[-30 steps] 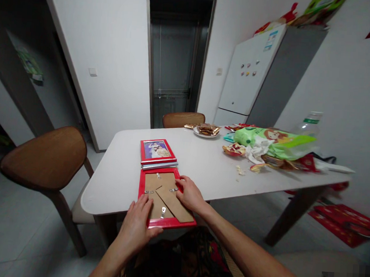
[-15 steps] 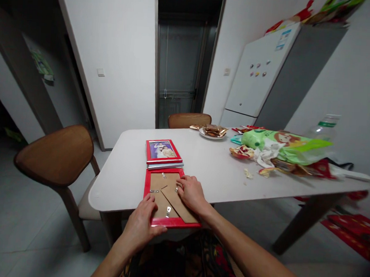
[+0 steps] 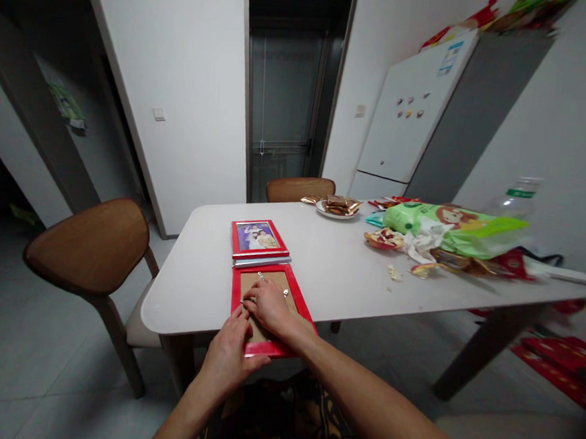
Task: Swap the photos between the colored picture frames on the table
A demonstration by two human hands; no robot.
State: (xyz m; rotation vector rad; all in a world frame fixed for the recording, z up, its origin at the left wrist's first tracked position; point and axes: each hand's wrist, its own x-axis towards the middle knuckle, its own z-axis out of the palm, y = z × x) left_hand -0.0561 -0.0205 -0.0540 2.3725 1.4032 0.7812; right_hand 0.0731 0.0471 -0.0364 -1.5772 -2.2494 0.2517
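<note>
A red picture frame (image 3: 302, 298) lies face down at the near edge of the table, its brown backing board (image 3: 250, 281) facing up. My left hand (image 3: 228, 348) grips the frame's left near corner, thumb along the near edge and fingers over the left side. Across the backing reaches my right hand (image 3: 270, 309), its fingers bent together at the metal clip on the left side, which they mostly cover. Another metal clip (image 3: 285, 292) shows on the right side. Just beyond lies a red frame with a photo (image 3: 259, 238), face up on a silvery frame (image 3: 262, 262).
On the white table (image 3: 191, 259) stand a plate of wrapped snacks (image 3: 338, 208), a piece of opened fruit (image 3: 385, 238), crumpled tissue (image 3: 423, 245) and a green package (image 3: 451, 226). A wooden chair (image 3: 90, 247) is at the left, another chair (image 3: 299, 190) behind the table.
My right hand has moved left across the backing, from the right side to the left clip. My left hand stays at the frame's left near corner.
</note>
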